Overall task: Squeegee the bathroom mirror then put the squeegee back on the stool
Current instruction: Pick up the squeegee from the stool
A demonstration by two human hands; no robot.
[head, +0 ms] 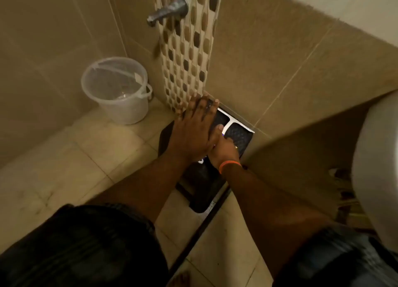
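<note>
A white squeegee (231, 121) lies on a low black stool (239, 137) in the corner of the tiled wall, its blade along the wall side. My right hand (224, 152), with an orange wristband, is closed around the squeegee's handle. My left hand (197, 128) hovers flat over the stool's left part with fingers spread, hiding part of the squeegee and the stool top. The mirror is not in view.
A clear plastic bucket (120, 90) stands on the floor to the left of the stool. A metal tap (168, 11) sticks out of the mosaic wall strip above. A white toilet (379, 164) is at the right edge. My knees fill the bottom.
</note>
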